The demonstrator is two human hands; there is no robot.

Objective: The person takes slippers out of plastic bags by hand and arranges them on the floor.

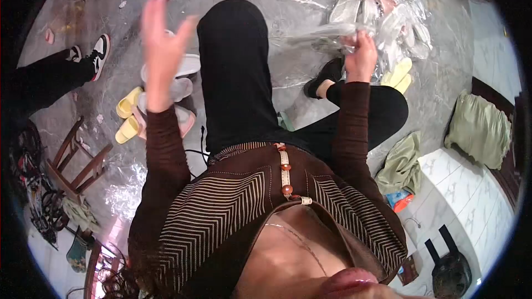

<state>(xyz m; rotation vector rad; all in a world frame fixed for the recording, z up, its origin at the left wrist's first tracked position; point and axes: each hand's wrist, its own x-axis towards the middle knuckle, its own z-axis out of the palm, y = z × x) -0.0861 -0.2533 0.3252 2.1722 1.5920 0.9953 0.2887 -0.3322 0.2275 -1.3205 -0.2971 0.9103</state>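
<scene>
Left hand [160, 50]: open, fingers spread, a bit blurry, in front of some slippers [182, 89].
Right hand [360, 58]: grip closed on a thin clear bag [326, 31].
Clear bag: far right, sticking out to the left of that hand.
Slippers: white, gray and yellow, on the left.
Shiny pile [386, 1]: pink and white pairs with clear plastic, far right on the floor [299, 8].
</scene>
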